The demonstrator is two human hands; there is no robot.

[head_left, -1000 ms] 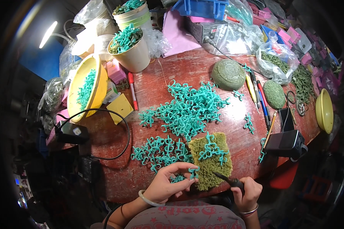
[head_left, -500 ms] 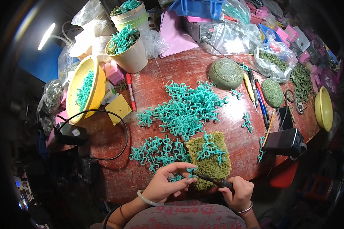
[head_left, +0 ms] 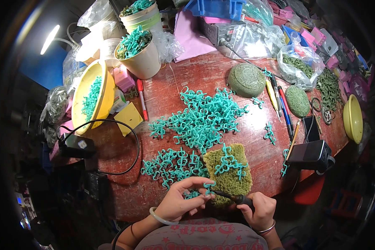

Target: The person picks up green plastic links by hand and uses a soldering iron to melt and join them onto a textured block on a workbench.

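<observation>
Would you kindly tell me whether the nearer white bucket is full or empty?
Full, it appears: turquoise pieces heap above the rim of the white bucket.

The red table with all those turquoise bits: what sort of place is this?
Probably a small workshop. On the worn red table lies a heap of small turquoise pieces, the right hand holds a dark slim-tipped tool, and a yellow basin contains more turquoise pieces.

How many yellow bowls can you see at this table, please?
2: a larger bowl at the left of the table, and a smaller bowl at its right edge. Others may be hidden.
</observation>
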